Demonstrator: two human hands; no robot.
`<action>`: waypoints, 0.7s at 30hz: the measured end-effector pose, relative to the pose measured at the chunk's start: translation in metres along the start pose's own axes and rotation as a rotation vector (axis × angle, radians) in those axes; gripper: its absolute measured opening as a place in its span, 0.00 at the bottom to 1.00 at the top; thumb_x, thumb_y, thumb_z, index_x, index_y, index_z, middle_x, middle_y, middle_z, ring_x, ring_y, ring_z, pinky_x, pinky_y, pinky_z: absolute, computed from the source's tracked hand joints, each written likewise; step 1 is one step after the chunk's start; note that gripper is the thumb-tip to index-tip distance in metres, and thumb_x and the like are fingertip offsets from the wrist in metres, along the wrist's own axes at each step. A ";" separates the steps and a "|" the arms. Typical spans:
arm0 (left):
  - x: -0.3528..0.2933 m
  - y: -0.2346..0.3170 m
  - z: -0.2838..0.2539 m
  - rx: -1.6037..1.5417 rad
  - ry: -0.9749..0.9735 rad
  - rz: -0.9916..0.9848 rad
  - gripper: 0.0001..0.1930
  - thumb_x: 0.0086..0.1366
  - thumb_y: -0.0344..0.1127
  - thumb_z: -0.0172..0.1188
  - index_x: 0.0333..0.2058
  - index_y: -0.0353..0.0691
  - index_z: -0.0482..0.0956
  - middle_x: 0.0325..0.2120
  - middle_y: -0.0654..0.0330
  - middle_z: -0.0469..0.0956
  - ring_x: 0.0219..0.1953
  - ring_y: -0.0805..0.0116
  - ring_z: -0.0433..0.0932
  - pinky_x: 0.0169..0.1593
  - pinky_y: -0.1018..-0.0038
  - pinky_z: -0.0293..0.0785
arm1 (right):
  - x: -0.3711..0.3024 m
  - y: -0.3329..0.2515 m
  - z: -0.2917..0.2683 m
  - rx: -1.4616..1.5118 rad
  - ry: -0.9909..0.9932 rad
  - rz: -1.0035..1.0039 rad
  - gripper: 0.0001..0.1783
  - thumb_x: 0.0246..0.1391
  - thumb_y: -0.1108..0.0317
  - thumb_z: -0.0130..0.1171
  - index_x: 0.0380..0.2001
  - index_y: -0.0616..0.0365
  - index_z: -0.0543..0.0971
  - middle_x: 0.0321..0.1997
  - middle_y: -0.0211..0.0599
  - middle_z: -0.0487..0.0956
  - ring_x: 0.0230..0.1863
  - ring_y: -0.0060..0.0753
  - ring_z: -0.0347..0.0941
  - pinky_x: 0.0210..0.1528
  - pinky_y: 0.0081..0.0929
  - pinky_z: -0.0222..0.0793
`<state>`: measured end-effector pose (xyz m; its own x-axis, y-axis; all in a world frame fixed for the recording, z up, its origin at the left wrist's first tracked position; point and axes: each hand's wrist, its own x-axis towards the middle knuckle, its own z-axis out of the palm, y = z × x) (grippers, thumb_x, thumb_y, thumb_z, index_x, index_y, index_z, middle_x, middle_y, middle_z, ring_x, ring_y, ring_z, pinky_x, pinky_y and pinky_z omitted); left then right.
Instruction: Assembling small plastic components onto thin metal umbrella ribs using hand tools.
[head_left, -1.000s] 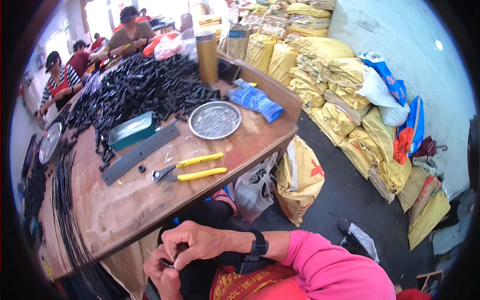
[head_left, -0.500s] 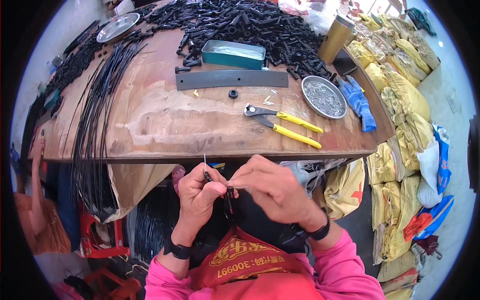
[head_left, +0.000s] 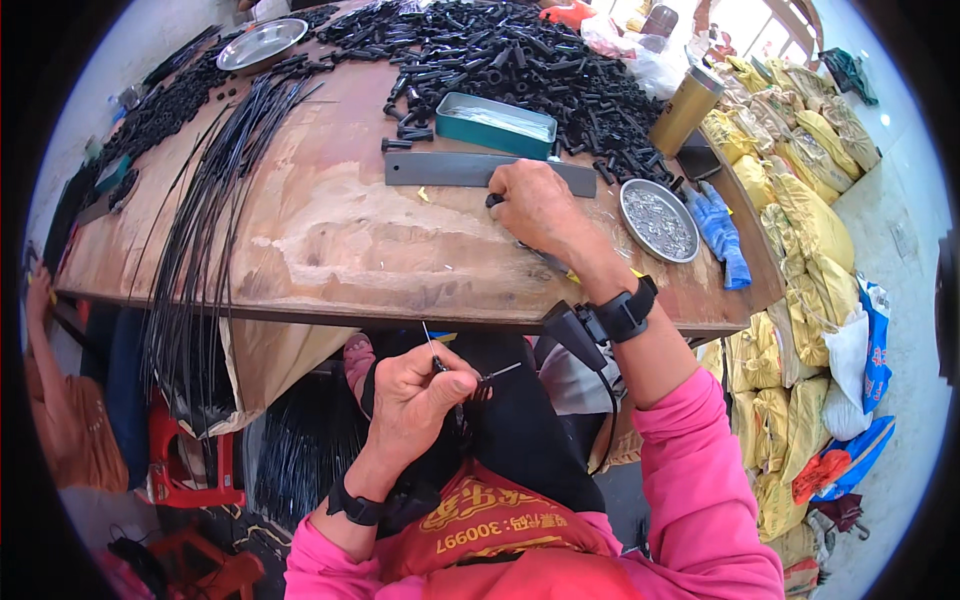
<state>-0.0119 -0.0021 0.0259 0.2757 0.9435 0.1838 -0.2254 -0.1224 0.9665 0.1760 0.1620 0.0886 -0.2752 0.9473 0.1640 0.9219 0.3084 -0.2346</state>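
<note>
My left hand (head_left: 420, 395) is closed in a pinch just below the table's front edge. It grips a slim black piece (head_left: 438, 365), mostly hidden by the fingers, with a thin metal pin (head_left: 428, 338) pointing up from it. A second metal pin (head_left: 503, 371) sticks out to the right beside the thumb. My right hand (head_left: 540, 205) reaches over the table, its fingers closed round a small black ring-shaped part (head_left: 494, 200) in front of a grey metal bar (head_left: 440, 170). Under the right forearm lie pliers with yellow handles (head_left: 573, 277), largely covered.
Black tube-like parts (head_left: 500, 60) heap at the back, behind a green tin (head_left: 490, 128) of thin pins. A round dish (head_left: 660, 220), blue glove (head_left: 718, 235) and gold flask (head_left: 685, 110) stand right. Black strips (head_left: 200, 200) hang off the left edge. Yellow sacks (head_left: 800, 200) line the right.
My right hand has left the left hand and moved forward onto the table, taking hold of the small black ring. The left hand stays near its place; a pin now shows beside its thumb.
</note>
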 end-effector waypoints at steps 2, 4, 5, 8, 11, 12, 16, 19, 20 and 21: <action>-0.002 0.003 0.001 -0.054 0.053 -0.007 0.17 0.62 0.45 0.60 0.30 0.33 0.79 0.22 0.63 0.79 0.26 0.81 0.75 0.29 0.84 0.69 | -0.007 -0.011 -0.007 0.106 0.026 -0.052 0.11 0.41 0.71 0.59 0.31 0.63 0.80 0.32 0.54 0.76 0.38 0.53 0.74 0.42 0.39 0.69; -0.001 0.001 -0.005 -0.070 0.050 0.005 0.22 0.64 0.50 0.56 0.36 0.33 0.79 0.26 0.63 0.78 0.26 0.80 0.76 0.29 0.84 0.70 | -0.018 -0.012 -0.011 0.296 0.051 -0.116 0.11 0.42 0.73 0.57 0.33 0.59 0.80 0.40 0.52 0.76 0.46 0.51 0.72 0.48 0.38 0.67; 0.000 0.002 -0.007 -0.072 0.067 0.000 0.22 0.64 0.50 0.56 0.36 0.33 0.79 0.26 0.63 0.78 0.26 0.80 0.76 0.29 0.84 0.70 | -0.025 -0.015 -0.014 0.300 0.037 -0.125 0.11 0.42 0.73 0.57 0.33 0.59 0.80 0.40 0.52 0.76 0.46 0.51 0.72 0.48 0.38 0.67; 0.006 0.009 -0.003 -0.117 0.131 -0.032 0.32 0.62 0.61 0.51 0.43 0.31 0.74 0.19 0.64 0.70 0.23 0.73 0.75 0.28 0.81 0.68 | -0.055 -0.027 -0.026 0.510 -0.066 -0.246 0.12 0.44 0.74 0.57 0.36 0.58 0.79 0.43 0.43 0.75 0.48 0.45 0.70 0.50 0.34 0.65; 0.013 0.008 -0.006 -0.243 0.067 -0.033 0.24 0.66 0.52 0.51 0.47 0.34 0.72 0.22 0.67 0.71 0.25 0.79 0.72 0.28 0.84 0.66 | -0.085 -0.037 -0.018 0.611 -0.029 -0.436 0.17 0.45 0.77 0.57 0.42 0.57 0.78 0.46 0.41 0.74 0.46 0.34 0.70 0.44 0.28 0.67; 0.013 0.004 -0.005 -0.289 0.089 -0.051 0.22 0.67 0.50 0.50 0.45 0.34 0.71 0.23 0.66 0.71 0.23 0.79 0.71 0.28 0.83 0.67 | -0.094 -0.041 -0.014 0.650 -0.027 -0.467 0.16 0.45 0.75 0.57 0.41 0.56 0.78 0.46 0.40 0.73 0.47 0.39 0.69 0.48 0.31 0.65; 0.017 0.004 -0.007 -0.324 -0.070 -0.092 0.26 0.65 0.54 0.51 0.44 0.32 0.68 0.31 0.61 0.75 0.31 0.75 0.76 0.34 0.75 0.78 | -0.112 -0.049 -0.009 0.694 0.024 -0.559 0.18 0.43 0.76 0.59 0.42 0.56 0.78 0.47 0.42 0.72 0.49 0.45 0.66 0.52 0.35 0.61; 0.014 0.002 -0.008 -0.340 -0.096 -0.071 0.23 0.64 0.52 0.54 0.41 0.33 0.70 0.31 0.62 0.75 0.32 0.75 0.76 0.34 0.76 0.77 | -0.118 -0.054 -0.004 0.682 0.078 -0.569 0.19 0.41 0.78 0.60 0.41 0.58 0.78 0.47 0.44 0.72 0.49 0.46 0.66 0.51 0.35 0.61; 0.013 0.002 -0.008 -0.336 -0.098 -0.078 0.23 0.64 0.52 0.54 0.41 0.33 0.70 0.31 0.62 0.75 0.32 0.75 0.76 0.34 0.76 0.77 | -0.119 -0.055 -0.004 0.673 0.084 -0.581 0.19 0.41 0.77 0.60 0.41 0.59 0.77 0.47 0.45 0.71 0.49 0.47 0.66 0.51 0.35 0.61; 0.011 0.002 -0.008 -0.333 -0.082 -0.073 0.22 0.64 0.51 0.55 0.40 0.34 0.70 0.30 0.62 0.75 0.32 0.75 0.76 0.34 0.76 0.76 | -0.120 -0.056 -0.003 0.664 0.089 -0.593 0.19 0.41 0.77 0.60 0.42 0.60 0.77 0.47 0.45 0.71 0.49 0.49 0.65 0.51 0.35 0.62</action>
<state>-0.0172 0.0110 0.0289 0.3732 0.9167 0.1426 -0.4909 0.0648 0.8688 0.1586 0.0307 0.0844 -0.6083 0.6147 0.5022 0.2795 0.7580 -0.5893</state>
